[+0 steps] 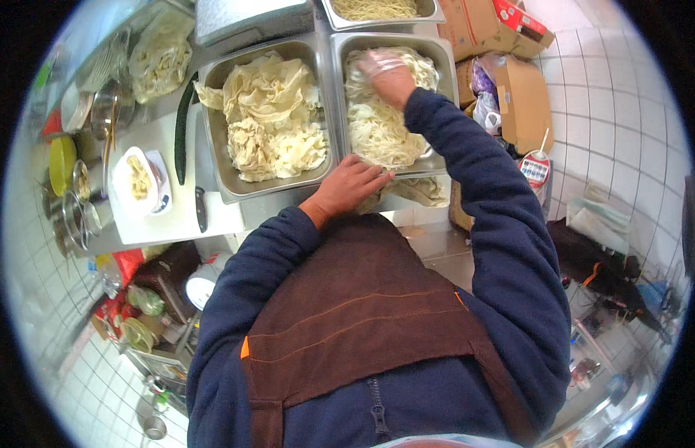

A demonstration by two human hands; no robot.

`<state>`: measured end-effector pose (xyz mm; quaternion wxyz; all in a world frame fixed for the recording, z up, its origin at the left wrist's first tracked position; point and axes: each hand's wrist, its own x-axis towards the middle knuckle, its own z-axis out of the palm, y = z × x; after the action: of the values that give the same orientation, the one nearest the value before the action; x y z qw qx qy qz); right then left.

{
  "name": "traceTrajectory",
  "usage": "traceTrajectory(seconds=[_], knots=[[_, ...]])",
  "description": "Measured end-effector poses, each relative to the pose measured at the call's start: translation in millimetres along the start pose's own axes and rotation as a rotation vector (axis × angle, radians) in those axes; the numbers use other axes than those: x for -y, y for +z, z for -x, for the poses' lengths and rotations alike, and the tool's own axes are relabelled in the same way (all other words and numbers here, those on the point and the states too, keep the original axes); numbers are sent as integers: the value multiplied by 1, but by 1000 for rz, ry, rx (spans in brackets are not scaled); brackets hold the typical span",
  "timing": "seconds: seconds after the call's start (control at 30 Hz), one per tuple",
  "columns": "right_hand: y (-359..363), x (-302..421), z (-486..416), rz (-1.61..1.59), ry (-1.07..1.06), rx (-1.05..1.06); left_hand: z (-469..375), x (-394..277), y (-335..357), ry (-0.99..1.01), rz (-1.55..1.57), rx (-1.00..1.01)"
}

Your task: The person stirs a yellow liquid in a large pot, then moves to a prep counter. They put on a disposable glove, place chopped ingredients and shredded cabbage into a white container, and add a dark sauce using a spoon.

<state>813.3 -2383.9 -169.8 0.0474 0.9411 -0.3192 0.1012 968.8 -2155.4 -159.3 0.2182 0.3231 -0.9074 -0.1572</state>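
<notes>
A steel tray (451, 67) before me holds pale noodles (384, 134) in loose heaps. My right hand (387, 73), wearing a thin clear plastic glove, reaches into the upper heap; its fingertips are blurred among the noodles, so their grip cannot be made out. On the near edge of this tray rests my bare left hand (355, 182), fingers spread and holding nothing I can see. A crumpled cloth (417, 191) hangs below that edge. The neighbouring steel tray (229, 190) on the left contains sheets of yellowish tofu skin or dough (269, 92) and pale torn pieces (297, 148).
Left of the trays lie a cucumber (184, 131), a black-handled knife (200, 210) and a white cutting board (173, 227) bearing a white bowl (133, 193) on a scale. Another noodle tray (386, 23) stands beyond. Cardboard boxes (524, 103) are at the right.
</notes>
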Motion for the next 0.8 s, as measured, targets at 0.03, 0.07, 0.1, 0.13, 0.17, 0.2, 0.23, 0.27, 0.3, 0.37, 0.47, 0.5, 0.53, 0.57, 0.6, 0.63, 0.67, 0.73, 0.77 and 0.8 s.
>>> traceTrajectory(seconds=[0.03, 0.07, 0.1, 0.13, 0.17, 0.2, 0.23, 0.27, 0.3, 0.37, 0.47, 0.5, 0.53, 0.57, 0.6, 0.63, 0.67, 0.73, 0.77, 0.8], knots=[[-6, -11, 3, -18, 68, 176, 0, 0, 2, -3, -4, -13], [-17, -22, 15, -93, 69, 115, 0, 1, 4, 3, -29, -17], [-28, -33, 22, -117, 70, 118, 0, 2, 5, 13, -55, -16], [-37, -39, 33, -88, -17, -120, 0, 3, 6, 24, -81, -14], [-46, -44, 43, -118, 70, -52, 0, 4, 7, 30, -93, -37], [-53, -51, 52, -159, 115, -13, 0, 3, 8, 38, -101, -56], [-59, -58, 60, -200, 157, 20, 0, 3, 8, 50, -106, -75], [-62, -62, 69, -188, 186, 40, 0, 3, 9, 39, -108, -60], [-65, -65, 78, -184, 200, 38, 0, 3, 9, 33, -107, -44], [-67, -71, 91, -135, 227, 89, 0, 2, 9, 23, -102, -8], [-72, -67, 101, 25, 207, 241, 1, 2, 9, 22, -92, 7], [-75, -63, 99, 56, 138, 197, 2, 2, 9, 29, -90, -20], [-76, -57, 95, 100, 112, 206, 1, 4, 8, 30, -96, -46], [-78, -50, 91, 130, 113, 259, 1, 3, 7, 30, -84, -24], [-80, -43, 85, 255, 91, 177, 1, 3, 7, 25, -75, 2], [-76, -38, 73, 159, 142, 207, 0, 3, 6, 21, -69, 26], [-70, -35, 59, 59, 169, 200, 0, 3, 5, 22, -78, 32], [-50, -27, 38, -46, 160, 105, 0, 2, 4, 22, -92, 44], [-37, -22, 32, -38, 93, -22, 0, 2, 4, 19, -82, 39], [-26, -20, 29, 39, 169, 177, 0, 1, 4, 19, -70, 34]])
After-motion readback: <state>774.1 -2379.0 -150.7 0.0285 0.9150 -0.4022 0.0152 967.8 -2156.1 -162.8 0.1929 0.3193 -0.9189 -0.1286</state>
